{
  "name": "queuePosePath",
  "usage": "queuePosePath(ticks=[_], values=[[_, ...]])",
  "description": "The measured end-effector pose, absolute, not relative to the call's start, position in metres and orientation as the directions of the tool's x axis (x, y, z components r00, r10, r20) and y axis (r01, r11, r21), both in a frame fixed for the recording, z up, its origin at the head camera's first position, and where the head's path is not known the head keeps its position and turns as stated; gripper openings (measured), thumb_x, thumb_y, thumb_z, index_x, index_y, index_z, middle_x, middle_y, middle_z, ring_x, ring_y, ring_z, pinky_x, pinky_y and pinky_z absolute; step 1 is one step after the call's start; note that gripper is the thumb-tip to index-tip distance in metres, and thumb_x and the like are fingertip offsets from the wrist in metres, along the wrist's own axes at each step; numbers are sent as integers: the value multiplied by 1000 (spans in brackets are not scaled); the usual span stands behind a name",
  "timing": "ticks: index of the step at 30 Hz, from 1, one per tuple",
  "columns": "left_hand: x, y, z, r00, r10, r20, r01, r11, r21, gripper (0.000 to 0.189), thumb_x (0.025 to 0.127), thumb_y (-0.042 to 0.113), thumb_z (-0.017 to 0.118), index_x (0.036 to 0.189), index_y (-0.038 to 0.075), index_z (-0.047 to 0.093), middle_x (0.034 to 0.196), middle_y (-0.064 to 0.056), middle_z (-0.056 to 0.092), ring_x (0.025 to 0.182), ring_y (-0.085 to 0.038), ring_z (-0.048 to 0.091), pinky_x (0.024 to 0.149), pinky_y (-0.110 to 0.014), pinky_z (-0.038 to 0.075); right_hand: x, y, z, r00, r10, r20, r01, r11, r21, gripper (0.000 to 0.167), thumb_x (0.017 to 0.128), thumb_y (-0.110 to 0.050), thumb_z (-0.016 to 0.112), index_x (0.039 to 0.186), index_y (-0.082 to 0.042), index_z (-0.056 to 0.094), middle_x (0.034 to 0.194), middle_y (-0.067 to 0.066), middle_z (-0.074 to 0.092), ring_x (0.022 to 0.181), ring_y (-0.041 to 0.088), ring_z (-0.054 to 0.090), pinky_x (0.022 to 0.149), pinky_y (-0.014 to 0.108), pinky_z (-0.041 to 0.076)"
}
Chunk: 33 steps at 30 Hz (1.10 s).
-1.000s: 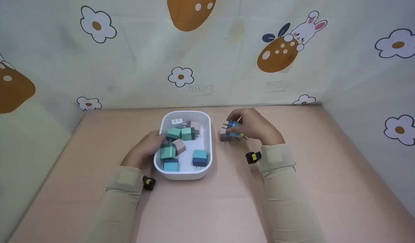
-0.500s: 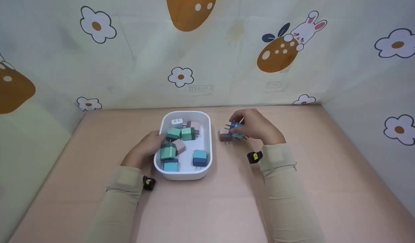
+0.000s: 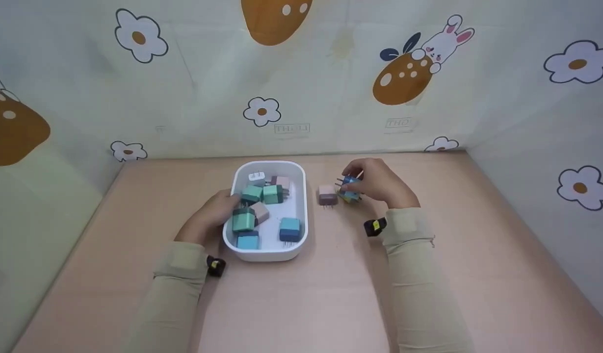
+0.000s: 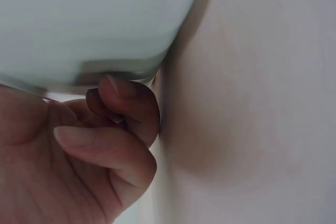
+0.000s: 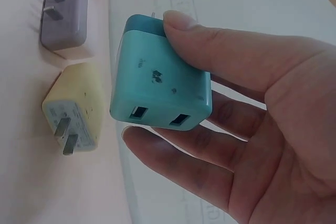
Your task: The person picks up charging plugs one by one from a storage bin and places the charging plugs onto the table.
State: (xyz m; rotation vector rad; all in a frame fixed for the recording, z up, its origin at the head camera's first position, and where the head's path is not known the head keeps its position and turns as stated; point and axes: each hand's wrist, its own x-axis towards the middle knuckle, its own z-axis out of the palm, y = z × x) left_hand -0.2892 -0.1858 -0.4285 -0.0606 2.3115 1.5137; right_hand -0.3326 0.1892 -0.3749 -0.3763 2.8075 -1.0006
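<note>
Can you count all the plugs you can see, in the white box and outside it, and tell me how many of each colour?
Green plugs: 3
Blue plugs: 3
Pinkish plugs: 3
White plug: 1
Yellow plug: 1
Total: 11

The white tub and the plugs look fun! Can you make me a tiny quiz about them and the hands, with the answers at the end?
1. Pick one: what colour is the pinched plug, the one in the right hand?
A) yellow
B) blue
C) pink

2. True or false: the left hand holds the side of the white tub.

3. Count: in the right wrist view, how many metal prongs show on the yellow plug?

Key:
1. B
2. True
3. Two
</note>
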Motion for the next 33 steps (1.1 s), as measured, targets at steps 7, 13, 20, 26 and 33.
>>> queuePosePath(ticks=[7,13,20,26,33], values=[[-289,-185,-429,-927,164,-336,-245,413,877,57,117,32,26,169,9,25,157,-18,48,145,-35,48,125,-56,32,-336,199,-380,-967,-247,-64,-147,744,-652,36,95,-15,82,128,-6,73,120,11,67,107,30,63,94,43,58],[-290,-186,-429,-930,154,-334,-240,435,868,58,117,32,26,169,8,24,156,-19,48,144,-36,48,124,-56,32,-340,209,-384,-972,-223,-68,-123,738,-663,35,96,-16,81,128,-6,72,122,12,67,107,29,61,91,41,58],[-289,-186,-428,-929,147,-340,-252,423,870,58,117,33,27,169,9,25,156,-18,48,144,-36,47,125,-56,32,-344,223,-392,-988,-144,-57,-68,733,-676,32,99,-20,77,129,-8,73,124,15,66,106,29,61,89,40,55],[-289,-186,-429,-934,148,-326,-238,423,874,57,116,33,27,166,6,32,149,-18,53,135,-33,52,123,-54,36,-348,230,-401,-994,-8,-106,68,722,-688,36,101,-24,75,132,-7,71,127,18,62,106,26,61,89,36,59],[-291,-186,-430,-934,147,-325,-233,437,869,57,117,32,27,167,6,30,151,-19,52,137,-34,52,123,-54,36,-349,234,-407,-986,76,-148,158,714,-683,39,101,-28,75,131,-3,70,123,17,60,104,24,60,87,34,57]])
